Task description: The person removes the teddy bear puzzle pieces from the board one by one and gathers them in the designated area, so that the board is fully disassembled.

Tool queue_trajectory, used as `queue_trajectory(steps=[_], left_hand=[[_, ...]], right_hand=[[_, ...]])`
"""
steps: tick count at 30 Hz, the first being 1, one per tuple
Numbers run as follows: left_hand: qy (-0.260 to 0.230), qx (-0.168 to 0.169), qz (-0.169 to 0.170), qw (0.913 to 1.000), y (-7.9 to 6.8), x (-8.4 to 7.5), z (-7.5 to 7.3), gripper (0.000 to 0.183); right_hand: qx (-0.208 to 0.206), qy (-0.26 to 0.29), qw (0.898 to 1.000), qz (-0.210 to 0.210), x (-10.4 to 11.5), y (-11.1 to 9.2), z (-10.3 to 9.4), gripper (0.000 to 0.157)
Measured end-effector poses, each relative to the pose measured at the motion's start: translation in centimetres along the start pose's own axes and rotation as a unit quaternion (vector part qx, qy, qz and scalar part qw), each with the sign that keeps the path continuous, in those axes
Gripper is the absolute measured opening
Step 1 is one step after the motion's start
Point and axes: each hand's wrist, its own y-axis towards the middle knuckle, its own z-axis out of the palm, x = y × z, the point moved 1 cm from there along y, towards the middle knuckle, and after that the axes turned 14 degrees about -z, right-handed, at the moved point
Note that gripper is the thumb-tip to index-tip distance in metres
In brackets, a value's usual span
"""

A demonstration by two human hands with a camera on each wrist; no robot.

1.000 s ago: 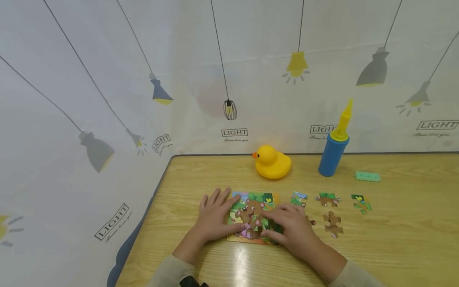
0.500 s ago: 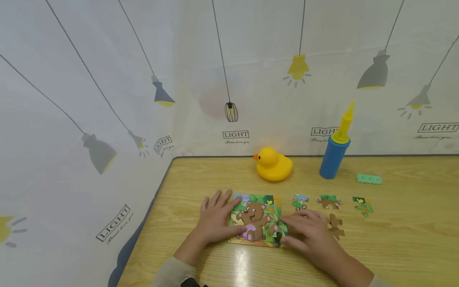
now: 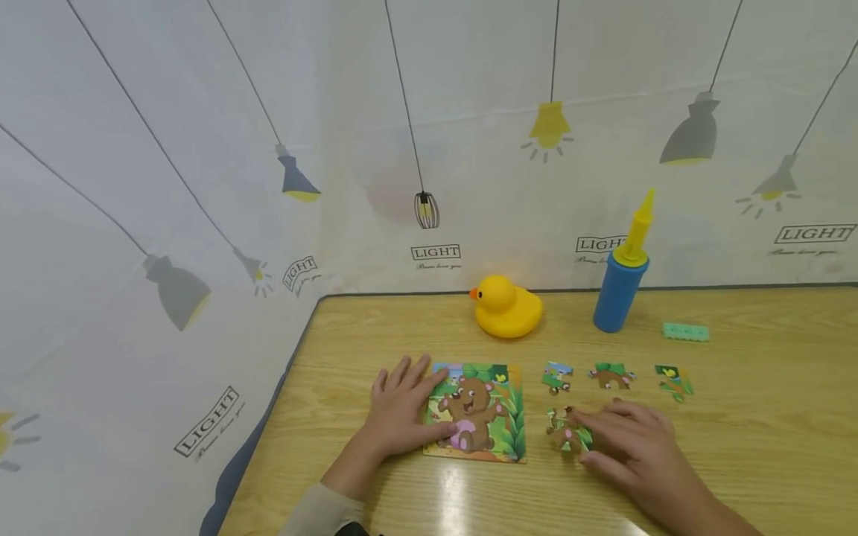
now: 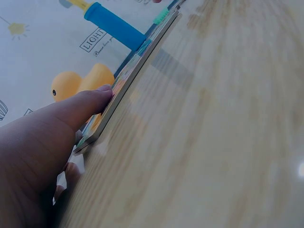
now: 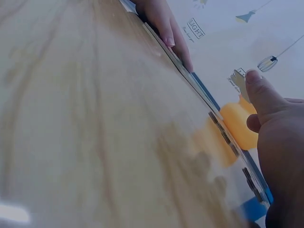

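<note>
The bear jigsaw board (image 3: 506, 409) lies flat on the table in the head view, its bear picture showing whole. My left hand (image 3: 405, 406) rests on its left side with fingers spread, the thumb lying across the picture. To the right of the board, my right hand (image 3: 640, 447) pinches a jigsaw piece (image 5: 239, 84) between thumb and fingers, above the table. Loose jigsaw pieces lie behind that hand: one with blue sky (image 3: 558, 377), one with a brown bear part (image 3: 611, 376) and one in green and orange (image 3: 674, 382). Another may be partly hidden under the held piece.
A yellow rubber duck (image 3: 507, 307) sits behind the board. Right of it stands a blue hand pump (image 3: 618, 294) with a yellow nozzle, beside a mint-green block (image 3: 685, 332). A lamp-printed wall sheet (image 3: 362, 97) bounds the table at back and left.
My right hand has lifted the jigsaw piece off the board and carried it right, above the loose pieces. My left hand has kept its place on the board.
</note>
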Motion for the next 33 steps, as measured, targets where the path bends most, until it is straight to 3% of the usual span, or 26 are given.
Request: queue_trajectory(steps=[3,9,15,23,33], left_hand=[[-0.006,-0.005,0.005,1.0000,-0.1,0.1,-0.1,0.094],[0.001,0.002,-0.003,1.0000,-0.3,-0.2,-0.5,0.094],[0.031,0.010,-0.009,0.9994,0.0,-0.4,-0.5,0.094],[0.030,0.012,-0.014,0.9994,-0.1,-0.4,-0.4,0.093],[0.024,0.010,-0.010,0.9996,-0.1,-0.2,-0.4,0.094]], right_hand=[[0.001,-0.002,1.000,0.007,-0.3,-0.6,-0.5,0.060],[-0.041,0.000,0.999,-0.023,-1.5,-1.6,-1.7,0.068],[-0.023,-0.021,0.998,0.052,-2.5,-3.4,-3.3,0.061],[0.012,-0.045,0.990,0.136,-3.9,-5.7,-5.2,0.047],[-0.011,-0.079,0.990,0.118,-6.9,-8.5,-7.7,0.052]])
